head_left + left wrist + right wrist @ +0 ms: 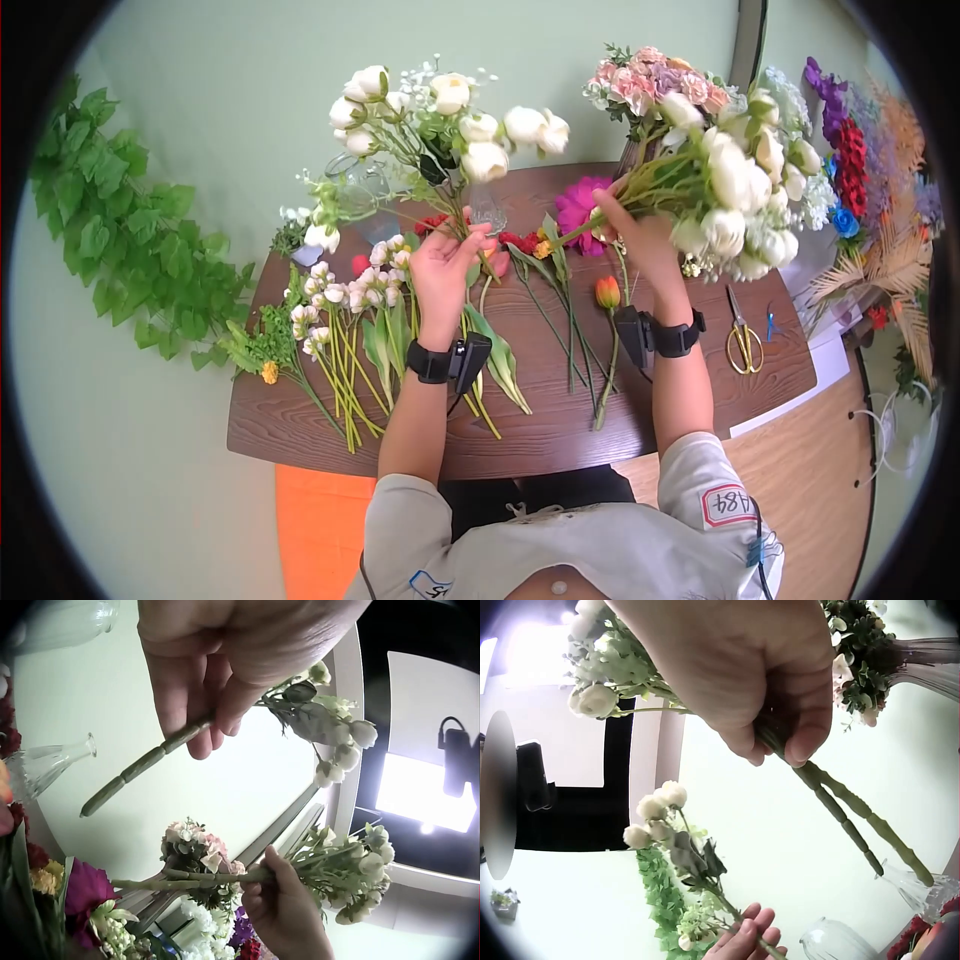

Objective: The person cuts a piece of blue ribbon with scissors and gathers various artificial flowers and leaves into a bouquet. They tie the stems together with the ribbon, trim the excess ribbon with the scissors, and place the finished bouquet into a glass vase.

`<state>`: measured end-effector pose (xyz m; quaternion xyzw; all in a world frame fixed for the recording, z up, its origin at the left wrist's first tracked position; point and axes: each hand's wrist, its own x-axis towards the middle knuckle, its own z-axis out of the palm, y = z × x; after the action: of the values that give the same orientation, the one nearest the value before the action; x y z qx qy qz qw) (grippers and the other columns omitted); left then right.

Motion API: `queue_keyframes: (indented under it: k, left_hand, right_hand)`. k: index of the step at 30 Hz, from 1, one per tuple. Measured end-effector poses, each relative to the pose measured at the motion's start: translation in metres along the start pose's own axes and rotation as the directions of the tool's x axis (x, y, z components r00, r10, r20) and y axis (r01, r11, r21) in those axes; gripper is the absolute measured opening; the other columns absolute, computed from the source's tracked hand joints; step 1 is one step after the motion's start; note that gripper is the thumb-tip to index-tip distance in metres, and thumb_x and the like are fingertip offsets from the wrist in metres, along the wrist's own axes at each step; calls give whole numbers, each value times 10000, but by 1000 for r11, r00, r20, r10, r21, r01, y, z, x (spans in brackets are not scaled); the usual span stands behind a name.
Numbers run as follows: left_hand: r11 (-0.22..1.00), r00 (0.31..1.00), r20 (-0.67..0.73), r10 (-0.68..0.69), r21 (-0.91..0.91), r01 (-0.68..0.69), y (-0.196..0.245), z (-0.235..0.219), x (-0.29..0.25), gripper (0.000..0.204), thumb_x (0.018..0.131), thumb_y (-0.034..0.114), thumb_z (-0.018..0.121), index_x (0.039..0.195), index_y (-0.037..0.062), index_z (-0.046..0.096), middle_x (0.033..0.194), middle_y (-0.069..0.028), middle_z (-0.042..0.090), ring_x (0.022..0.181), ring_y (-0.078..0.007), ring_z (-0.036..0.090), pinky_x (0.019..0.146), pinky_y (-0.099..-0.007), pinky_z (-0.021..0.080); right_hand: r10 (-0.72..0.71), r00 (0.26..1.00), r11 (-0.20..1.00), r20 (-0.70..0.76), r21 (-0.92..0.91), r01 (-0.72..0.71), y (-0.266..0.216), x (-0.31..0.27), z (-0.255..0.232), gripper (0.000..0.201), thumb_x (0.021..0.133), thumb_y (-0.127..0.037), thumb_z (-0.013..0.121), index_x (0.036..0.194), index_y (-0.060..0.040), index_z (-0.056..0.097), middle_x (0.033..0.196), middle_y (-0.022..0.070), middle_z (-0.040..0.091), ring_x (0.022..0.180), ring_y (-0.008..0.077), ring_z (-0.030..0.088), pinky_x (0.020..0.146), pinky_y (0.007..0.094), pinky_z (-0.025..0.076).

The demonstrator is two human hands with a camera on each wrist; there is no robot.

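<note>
My left hand [445, 265] pinches the green stem [142, 763] of a spray of white flowers [485, 160] held up over the table. In the left wrist view that stem's cut end points down and left. At the right, my right hand [645, 245] grips a fuller bunch of white flowers [735, 180], its blooms leaning right. Two thick stems [855, 802] come out below the right hand's fingers in the right wrist view. The two bunches are apart. A clear glass vase [487, 210] stands behind and between the hands.
White tulip-like stems [345, 300] lie on the table [500, 455] at left. An orange tulip [607, 292], a magenta flower [578, 212] and gold scissors [744, 345] are at right. Pink flowers [650, 80] stand behind. Another glass vessel [375, 215] is at back left; green vines [110, 220] hang beyond.
</note>
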<state>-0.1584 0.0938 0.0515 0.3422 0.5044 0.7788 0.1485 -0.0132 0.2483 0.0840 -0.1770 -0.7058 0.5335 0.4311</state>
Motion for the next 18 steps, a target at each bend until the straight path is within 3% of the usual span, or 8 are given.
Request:
queue_keyframes:
  k: [1, 2, 4, 6, 9, 10, 16, 18]
  left_hand:
    - [1000, 1000, 0, 1, 0, -1, -2, 2, -1, 208, 786, 23, 529, 990, -7, 503, 885, -106, 594, 748, -129, 586, 629, -201, 457]
    - [998, 998, -58, 13, 62, -9, -7, 4, -1, 250, 778, 13, 535, 1023, -29, 504, 851, -99, 595, 687, -111, 576, 591, -197, 444]
    - [992, 993, -114, 28, 124, -14, -11, 9, -4, 293, 770, 3, 540, 1056, -51, 504, 817, -91, 597, 626, -93, 566, 552, -193, 432]
    - [883, 969, -52, 243, 424, -199, -12, 13, -10, 177, 744, -11, 555, 913, -63, 563, 749, -65, 590, 565, -81, 543, 508, -197, 409]
    - [717, 864, 109, 492, 512, -473, -23, 18, -14, 119, 705, -47, 542, 824, -39, 540, 648, -116, 515, 564, -206, 511, 511, -276, 398]
    - [732, 856, 117, 503, 469, -494, -15, 27, -19, 121, 709, -49, 533, 830, -35, 537, 652, -124, 503, 569, -227, 501, 511, -289, 393]
    - [743, 896, 215, 388, 503, -442, -34, 29, -17, 175, 722, -68, 484, 891, -36, 517, 744, -117, 496, 576, -206, 484, 522, -252, 390]
    - [767, 903, 237, 359, 477, -430, -35, 26, -16, 223, 695, -96, 470, 906, -40, 513, 803, -127, 495, 609, -211, 499, 520, -251, 395]
  right_hand:
    - [-145, 988, 980, 50, -128, 151, 7, -1, 1, 149, 769, -185, 584, 764, -48, 525, 557, -7, 501, 477, 56, 467, 448, 187, 371]
    - [-73, 994, 994, 76, -76, 79, 1, -8, 9, 143, 753, -174, 601, 763, -47, 536, 551, -12, 508, 483, 60, 481, 474, 200, 402]
    - [-243, 960, 948, 137, -176, 265, 125, 8, 5, 147, 743, -124, 596, 852, -41, 544, 682, 19, 556, 602, 103, 531, 591, 223, 448]
    - [-260, 950, 924, 174, -240, 297, 164, -2, 1, 169, 742, -116, 591, 885, -42, 538, 731, 29, 557, 651, 113, 533, 630, 229, 444]
    - [-296, 907, 816, 299, -415, 403, 189, -29, -1, 255, 741, -91, 576, 986, -46, 521, 878, 59, 560, 799, 143, 537, 749, 245, 435]
    - [-156, 863, 918, 480, -253, 306, 49, -40, 17, 394, 739, -124, 544, 1119, -67, 457, 1109, 122, 485, 998, 227, 472, 885, 308, 370]
    - [-327, 832, 824, 448, -295, 483, 61, -20, 39, 341, 734, -120, 560, 1061, -46, 500, 1039, 118, 537, 977, 234, 495, 855, 316, 381]
    - [-233, 886, 873, 401, -315, 372, 54, -29, 33, 322, 728, -123, 570, 1036, -44, 518, 1006, 119, 550, 949, 229, 507, 834, 307, 394]
